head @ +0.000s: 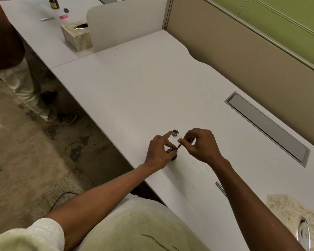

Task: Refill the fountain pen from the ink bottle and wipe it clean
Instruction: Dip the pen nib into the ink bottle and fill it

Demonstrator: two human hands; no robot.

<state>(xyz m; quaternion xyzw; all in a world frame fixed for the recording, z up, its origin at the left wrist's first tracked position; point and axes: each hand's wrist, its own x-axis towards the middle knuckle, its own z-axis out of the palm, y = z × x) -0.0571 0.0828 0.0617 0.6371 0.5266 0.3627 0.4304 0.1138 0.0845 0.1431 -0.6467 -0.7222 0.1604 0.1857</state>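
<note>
Both hands meet over the near part of the white desk (152, 84). Left hand (159, 153) wraps the ink bottle (172, 155), which stands on the desk close to its front edge; index finger sticks out straight, thumb and middle finger pinch at the bottle's mouth. Right hand (200, 144) pinches the fountain pen part (178, 146), a thin dark piece with a reddish tip, between thumb and forefinger; remaining fingers curl in. Tip of that part sits right at the open bottle mouth, tilted down to the left. Whether it touches ink cannot be told.

Bottle cap (175, 132) lies just behind the hands, open side up, a bluish tint under it. Silver pen barrel (220, 188) lies on the desk near the right forearm, partly hidden by it. Patterned tissue box (294, 212) at the lower right corner, slot on top.

Neighbouring desk, far left: second tissue box (77, 36), brown bottle with a yellow label (54, 2) (writing too small to read), small blue cap (66, 10), pink item (64, 16), silver pen part (47, 19). Another person (16, 69) in pale trousers stands beside that desk. No legible brand or lettering anywhere. Grey cable hatch (266, 127) set into the desk on the right.
</note>
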